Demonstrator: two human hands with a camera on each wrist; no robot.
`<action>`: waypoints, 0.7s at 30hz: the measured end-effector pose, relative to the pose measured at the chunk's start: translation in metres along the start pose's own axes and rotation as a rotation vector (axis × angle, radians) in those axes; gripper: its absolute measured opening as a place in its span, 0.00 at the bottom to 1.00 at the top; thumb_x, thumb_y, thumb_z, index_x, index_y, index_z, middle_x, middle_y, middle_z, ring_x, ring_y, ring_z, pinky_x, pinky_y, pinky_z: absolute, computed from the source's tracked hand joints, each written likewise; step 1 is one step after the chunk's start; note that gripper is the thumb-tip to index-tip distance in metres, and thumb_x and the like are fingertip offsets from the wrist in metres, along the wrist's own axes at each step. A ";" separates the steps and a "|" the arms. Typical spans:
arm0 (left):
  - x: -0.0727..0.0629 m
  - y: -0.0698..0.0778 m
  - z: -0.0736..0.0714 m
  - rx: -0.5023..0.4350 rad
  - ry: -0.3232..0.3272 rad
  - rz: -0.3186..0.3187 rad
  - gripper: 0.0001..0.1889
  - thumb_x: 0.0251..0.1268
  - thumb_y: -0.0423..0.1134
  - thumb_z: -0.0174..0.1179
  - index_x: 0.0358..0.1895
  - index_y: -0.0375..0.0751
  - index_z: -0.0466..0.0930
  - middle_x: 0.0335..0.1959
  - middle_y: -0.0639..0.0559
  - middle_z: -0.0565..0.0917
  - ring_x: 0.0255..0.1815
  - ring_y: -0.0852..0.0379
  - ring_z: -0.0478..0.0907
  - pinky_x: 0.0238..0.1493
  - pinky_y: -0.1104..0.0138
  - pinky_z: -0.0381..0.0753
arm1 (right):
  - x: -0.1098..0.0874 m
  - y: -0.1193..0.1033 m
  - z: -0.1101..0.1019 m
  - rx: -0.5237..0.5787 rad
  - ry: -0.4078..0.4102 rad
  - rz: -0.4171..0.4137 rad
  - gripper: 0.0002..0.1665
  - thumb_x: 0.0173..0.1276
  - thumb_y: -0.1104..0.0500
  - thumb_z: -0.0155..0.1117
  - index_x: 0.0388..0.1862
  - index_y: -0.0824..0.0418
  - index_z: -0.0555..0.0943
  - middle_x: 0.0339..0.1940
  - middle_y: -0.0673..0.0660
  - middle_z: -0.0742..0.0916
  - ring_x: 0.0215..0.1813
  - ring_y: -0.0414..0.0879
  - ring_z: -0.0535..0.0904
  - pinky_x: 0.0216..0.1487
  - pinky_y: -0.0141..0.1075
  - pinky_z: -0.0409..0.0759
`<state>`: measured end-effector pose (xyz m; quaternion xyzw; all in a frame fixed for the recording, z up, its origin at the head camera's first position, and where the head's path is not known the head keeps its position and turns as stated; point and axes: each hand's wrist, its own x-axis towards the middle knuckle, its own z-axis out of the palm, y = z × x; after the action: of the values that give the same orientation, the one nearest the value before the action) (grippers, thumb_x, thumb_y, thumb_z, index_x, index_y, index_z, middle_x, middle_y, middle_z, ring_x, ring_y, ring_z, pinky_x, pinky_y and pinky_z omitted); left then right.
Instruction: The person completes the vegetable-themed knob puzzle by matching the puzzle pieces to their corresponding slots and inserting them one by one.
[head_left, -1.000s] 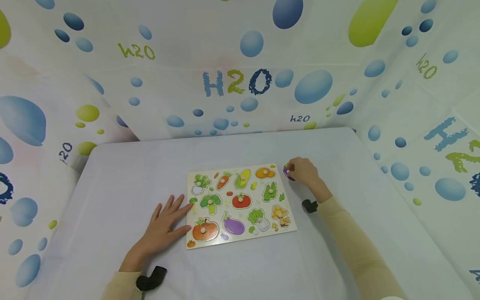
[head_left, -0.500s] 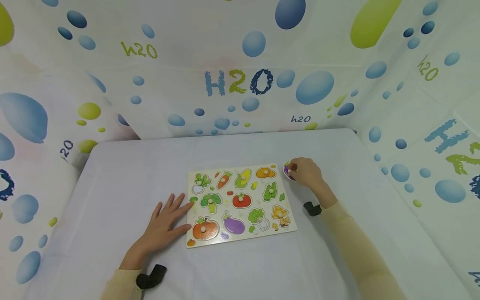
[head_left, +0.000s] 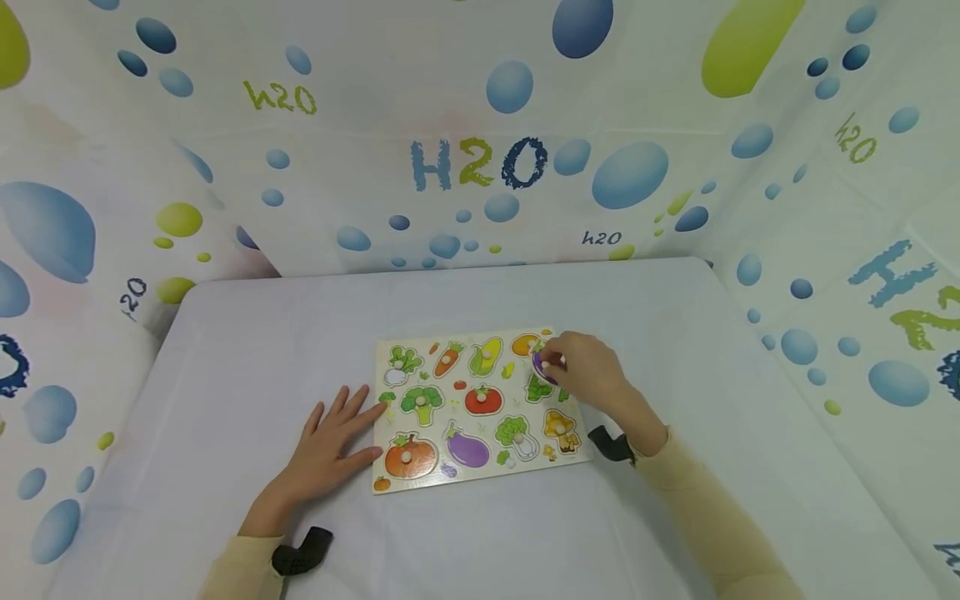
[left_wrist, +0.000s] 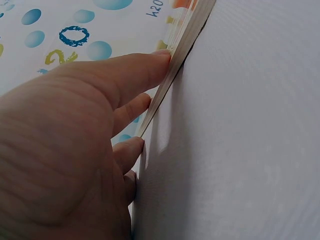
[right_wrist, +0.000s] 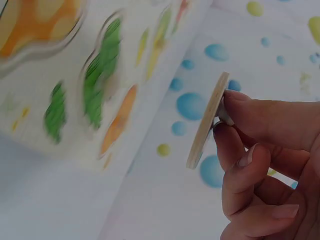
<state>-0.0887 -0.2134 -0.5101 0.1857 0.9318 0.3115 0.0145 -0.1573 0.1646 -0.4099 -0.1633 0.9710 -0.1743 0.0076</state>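
My right hand (head_left: 592, 371) pinches an eggplant puzzle piece (head_left: 537, 363) by its small knob, over the upper right corner of the wooden puzzle board (head_left: 427, 363). In the right wrist view the piece (right_wrist: 207, 122) is edge-on and raised, held between thumb and forefinger. A knobless eggplant picture (head_left: 468, 451) shows at the board's lower middle. My left hand (head_left: 322, 454) lies spread at the board's left edge, thumb and fingertips against it. The left wrist view shows this hand (left_wrist: 65, 145) along the board's side (left_wrist: 180, 57).
Knobbed vegetable pieces sit in the board, among them a pumpkin (head_left: 420, 463), a tomato (head_left: 491, 406) and a mushroom (head_left: 557, 427). A white cloth covers the table (head_left: 300, 333). Behind it hangs a curtain (head_left: 337, 167) printed with bubbles.
My right hand has lifted the eggplant piece from the cloth right of the board and carried it left over the board's upper right corner. The left hand stays in place.
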 end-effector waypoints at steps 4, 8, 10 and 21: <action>0.000 0.000 0.000 0.005 0.000 0.002 0.33 0.62 0.52 0.62 0.70 0.47 0.70 0.77 0.38 0.58 0.79 0.34 0.44 0.73 0.37 0.37 | -0.009 -0.024 0.006 -0.024 -0.012 -0.058 0.05 0.62 0.60 0.72 0.36 0.58 0.87 0.31 0.51 0.85 0.31 0.42 0.74 0.32 0.31 0.76; 0.000 0.000 -0.001 0.008 0.000 0.003 0.32 0.62 0.52 0.62 0.70 0.47 0.70 0.77 0.38 0.58 0.79 0.33 0.44 0.73 0.36 0.38 | -0.016 -0.045 0.014 -0.050 -0.022 -0.142 0.04 0.61 0.60 0.72 0.35 0.56 0.87 0.28 0.48 0.84 0.29 0.39 0.73 0.30 0.28 0.74; 0.000 0.000 -0.001 0.008 0.000 0.002 0.32 0.62 0.52 0.62 0.70 0.47 0.70 0.77 0.38 0.58 0.79 0.33 0.44 0.73 0.36 0.38 | -0.019 -0.053 0.019 -0.058 -0.027 -0.192 0.04 0.60 0.60 0.72 0.35 0.55 0.87 0.27 0.46 0.83 0.28 0.37 0.72 0.29 0.27 0.73; 0.000 0.001 -0.002 -0.004 -0.011 -0.003 0.33 0.63 0.51 0.62 0.70 0.46 0.69 0.77 0.38 0.57 0.79 0.34 0.44 0.73 0.37 0.37 | -0.026 -0.077 0.054 -0.069 -0.105 -0.354 0.03 0.61 0.60 0.69 0.31 0.52 0.87 0.30 0.46 0.85 0.27 0.35 0.73 0.23 0.24 0.68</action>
<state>-0.0885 -0.2138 -0.5075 0.1861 0.9313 0.3123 0.0203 -0.1048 0.0865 -0.4351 -0.3404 0.9309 -0.1308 0.0220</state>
